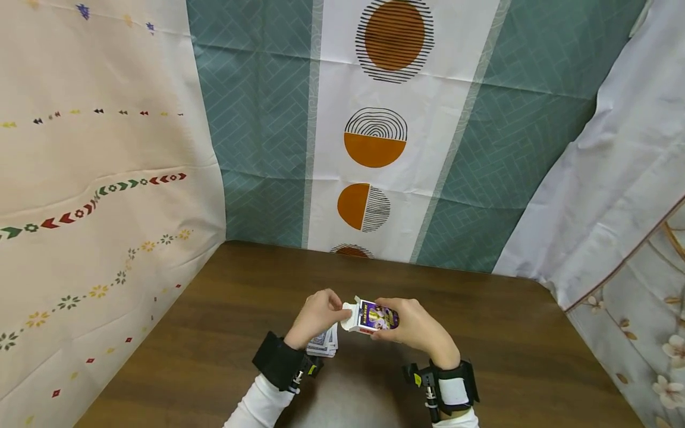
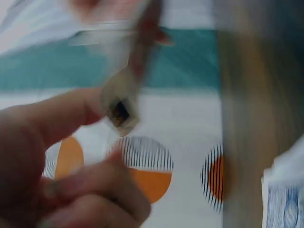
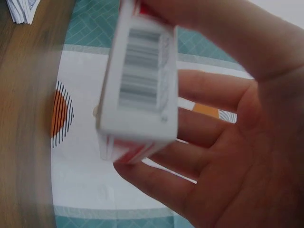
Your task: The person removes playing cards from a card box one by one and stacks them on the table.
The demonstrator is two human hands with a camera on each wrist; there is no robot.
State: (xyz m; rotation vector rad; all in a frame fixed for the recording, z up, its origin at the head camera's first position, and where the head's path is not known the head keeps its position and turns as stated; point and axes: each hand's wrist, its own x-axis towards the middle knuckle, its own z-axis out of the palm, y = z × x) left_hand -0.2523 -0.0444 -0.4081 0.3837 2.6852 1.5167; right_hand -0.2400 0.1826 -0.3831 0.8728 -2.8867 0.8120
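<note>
My right hand (image 1: pixel 420 327) holds a playing-card box (image 1: pixel 377 316), purple-fronted with white edges, between thumb and fingers. A barcode shows on the box's white side (image 3: pixel 140 71) in the right wrist view. The open end points left, its white flap (image 1: pixel 349 315) out. My left hand (image 1: pixel 319 315) is at that end; in the left wrist view one straight digit (image 2: pixel 78 111) touches the flap, while the other fingers (image 2: pixel 104 190) are bent and apart from it. The box's inside cannot be made out. Below the left hand lies a stack of playing cards (image 1: pixel 323 343), partly hidden by it.
The brown wooden table (image 1: pixel 214 356) reaches back to a teal and white patterned curtain (image 1: pixel 262 148). A cream embroidered cloth (image 1: pixel 107 196) hangs along the left side. White and floral cloth (image 1: pixel 588 196) hangs at the right. Each wrist wears a black strap with a camera.
</note>
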